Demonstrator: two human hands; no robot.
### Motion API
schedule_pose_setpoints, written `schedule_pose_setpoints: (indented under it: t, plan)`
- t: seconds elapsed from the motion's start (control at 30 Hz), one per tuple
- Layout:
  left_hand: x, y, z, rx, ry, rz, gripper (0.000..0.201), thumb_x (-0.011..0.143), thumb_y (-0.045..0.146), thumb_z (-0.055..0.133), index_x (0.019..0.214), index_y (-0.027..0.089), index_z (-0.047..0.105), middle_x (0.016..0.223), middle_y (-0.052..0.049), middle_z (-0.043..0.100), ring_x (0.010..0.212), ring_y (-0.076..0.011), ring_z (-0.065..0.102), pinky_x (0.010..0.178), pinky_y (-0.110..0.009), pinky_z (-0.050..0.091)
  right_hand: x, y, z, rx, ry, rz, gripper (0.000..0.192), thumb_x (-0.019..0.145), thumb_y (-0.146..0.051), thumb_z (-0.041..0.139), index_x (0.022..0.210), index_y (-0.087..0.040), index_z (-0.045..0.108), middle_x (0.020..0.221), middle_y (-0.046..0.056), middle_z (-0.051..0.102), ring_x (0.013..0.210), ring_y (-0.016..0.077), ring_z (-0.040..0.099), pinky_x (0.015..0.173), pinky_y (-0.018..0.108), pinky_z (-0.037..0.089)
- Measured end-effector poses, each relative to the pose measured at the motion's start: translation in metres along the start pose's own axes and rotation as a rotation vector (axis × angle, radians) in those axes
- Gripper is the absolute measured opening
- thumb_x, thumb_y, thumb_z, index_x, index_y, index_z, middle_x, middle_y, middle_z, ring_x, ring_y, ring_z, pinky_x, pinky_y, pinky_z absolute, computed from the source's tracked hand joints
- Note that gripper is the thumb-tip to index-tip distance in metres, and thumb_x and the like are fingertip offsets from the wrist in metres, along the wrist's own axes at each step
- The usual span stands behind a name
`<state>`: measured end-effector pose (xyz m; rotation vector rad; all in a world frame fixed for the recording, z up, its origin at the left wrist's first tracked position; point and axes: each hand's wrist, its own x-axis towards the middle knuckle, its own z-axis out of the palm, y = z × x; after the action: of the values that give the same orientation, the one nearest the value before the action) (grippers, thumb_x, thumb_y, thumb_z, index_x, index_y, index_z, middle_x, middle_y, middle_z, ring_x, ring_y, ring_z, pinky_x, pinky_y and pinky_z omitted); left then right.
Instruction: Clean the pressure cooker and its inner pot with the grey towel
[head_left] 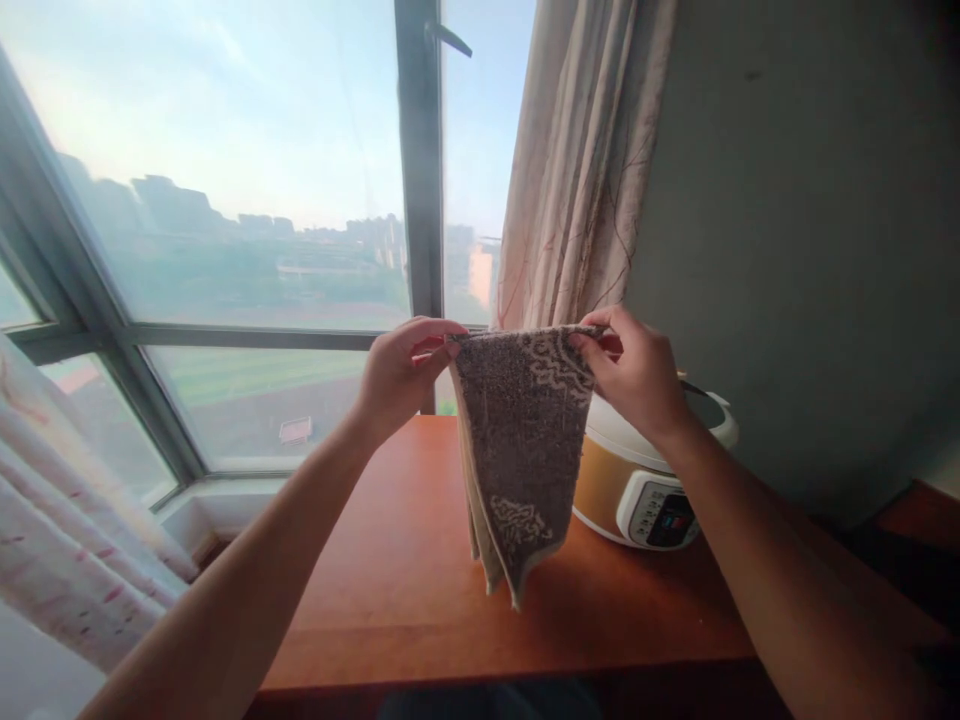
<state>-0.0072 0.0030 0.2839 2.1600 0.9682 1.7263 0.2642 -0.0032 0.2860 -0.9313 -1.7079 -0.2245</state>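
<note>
A grey-brown towel (525,430) with pale looping patterns hangs folded in layers above the wooden table. My left hand (411,368) pinches its upper left corner between thumb and fingers. At the upper right corner, my right hand (631,368) grips the cloth the same way. The top edge is stretched nearly level between both hands. Lower down, the layers fan apart a little, and lighter cloth shows along the left side. Whether the lowest corners touch the table I cannot tell.
A white and gold rice cooker (652,490) stands on the reddish-brown table (375,590), behind my right forearm. Beyond the table are a large window (424,200) and a long curtain (581,160). Another curtain (67,530) hangs at the left.
</note>
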Motion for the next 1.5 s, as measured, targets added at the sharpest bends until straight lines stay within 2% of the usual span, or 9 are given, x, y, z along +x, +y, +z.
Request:
schedule_pose_setpoints:
  t: [0.17, 0.33, 0.5, 0.67, 0.9, 1.07, 1.17, 1.3, 1.5]
  plan:
    - [-0.005, 0.011, -0.004, -0.042, -0.011, -0.027, 0.017, 0.085, 0.024, 0.069, 0.098, 0.017, 0.077, 0.095, -0.007, 0.077, 0.084, -0.016, 0.072, 0.078, -0.029, 0.059, -0.008, -0.005, -0.015, 0.075, 0.002, 0.051, 0.019, 0.089, -0.04, 0.069, 0.095, -0.021, 0.067, 0.085, 0.003, 0.071, 0.071, 0.0173, 0.068, 0.064, 0.029, 0.056]
    - [-0.008, 0.034, -0.016, -0.222, -0.014, -0.084, 0.02, 0.078, 0.026, 0.077, 0.097, 0.02, 0.077, 0.089, -0.004, 0.077, 0.083, -0.0171, 0.072, 0.078, -0.03, 0.059, -0.013, -0.032, -0.039, 0.201, 0.006, 0.141, 0.022, 0.086, -0.044, 0.072, 0.095, -0.024, 0.067, 0.081, 0.0, 0.068, 0.07, 0.0158, 0.067, 0.065, 0.029, 0.06]
    - [-0.003, 0.045, -0.024, -0.273, 0.004, -0.121, 0.021, 0.076, 0.029, 0.077, 0.097, 0.023, 0.078, 0.086, -0.003, 0.075, 0.082, -0.0184, 0.072, 0.077, -0.033, 0.059, -0.007, -0.048, -0.051, 0.306, 0.014, 0.162, 0.024, 0.083, -0.042, 0.075, 0.101, -0.029, 0.066, 0.095, 0.001, 0.067, 0.076, 0.0153, 0.069, 0.067, 0.028, 0.06]
    - [-0.002, 0.015, -0.017, -0.297, -0.045, -0.262, 0.025, 0.072, 0.032, 0.081, 0.093, 0.019, 0.078, 0.086, -0.004, 0.075, 0.078, -0.0168, 0.069, 0.073, -0.031, 0.057, -0.006, -0.01, -0.021, 0.279, -0.146, 0.166, 0.031, 0.086, -0.039, 0.071, 0.113, -0.025, 0.065, 0.094, 0.002, 0.067, 0.08, 0.0172, 0.069, 0.074, 0.031, 0.059]
    - [-0.029, -0.085, 0.015, -0.107, -0.225, -0.445, 0.024, 0.067, 0.034, 0.073, 0.08, 0.014, 0.074, 0.074, -0.006, 0.072, 0.068, -0.017, 0.064, 0.06, -0.027, 0.049, -0.034, 0.05, 0.071, -0.141, -0.529, 0.232, 0.023, 0.09, -0.017, 0.06, 0.11, -0.019, 0.071, 0.104, 0.008, 0.075, 0.095, 0.0211, 0.07, 0.087, 0.031, 0.052]
    - [-0.046, -0.132, 0.036, 0.051, -0.207, -0.472, 0.02, 0.069, 0.032, 0.064, 0.075, 0.014, 0.071, 0.069, -0.005, 0.07, 0.062, -0.0151, 0.06, 0.056, -0.025, 0.046, -0.049, 0.06, 0.103, -0.279, -0.668, 0.21, 0.026, 0.093, -0.016, 0.054, 0.111, -0.016, 0.073, 0.114, 0.013, 0.074, 0.107, 0.0251, 0.068, 0.094, 0.034, 0.048]
    - [-0.054, -0.134, 0.038, 0.112, -0.183, -0.402, 0.017, 0.073, 0.029, 0.06, 0.076, 0.015, 0.07, 0.074, -0.006, 0.072, 0.068, -0.0165, 0.064, 0.063, -0.027, 0.051, -0.057, 0.056, 0.102, -0.296, -0.72, 0.179, 0.028, 0.094, -0.014, 0.051, 0.113, -0.016, 0.071, 0.116, 0.014, 0.072, 0.109, 0.0248, 0.066, 0.095, 0.033, 0.046]
    - [-0.079, -0.116, 0.027, 0.15, -0.256, -0.296, 0.014, 0.081, 0.026, 0.058, 0.082, 0.018, 0.07, 0.081, -0.006, 0.074, 0.078, -0.0186, 0.069, 0.071, -0.03, 0.055, -0.08, 0.041, 0.083, -0.296, -0.78, 0.126, 0.027, 0.095, -0.012, 0.049, 0.108, -0.018, 0.072, 0.111, 0.01, 0.072, 0.106, 0.0218, 0.065, 0.094, 0.031, 0.046]
    - [-0.167, -0.088, 0.017, 0.226, -0.453, -0.12, 0.021, 0.095, 0.02, 0.048, 0.092, 0.02, 0.068, 0.096, -0.006, 0.071, 0.085, -0.0159, 0.068, 0.079, -0.028, 0.054, -0.162, 0.021, 0.048, -0.207, -0.813, 0.103, 0.024, 0.093, -0.011, 0.051, 0.104, -0.022, 0.069, 0.104, 0.006, 0.068, 0.103, 0.0203, 0.062, 0.09, 0.03, 0.048]
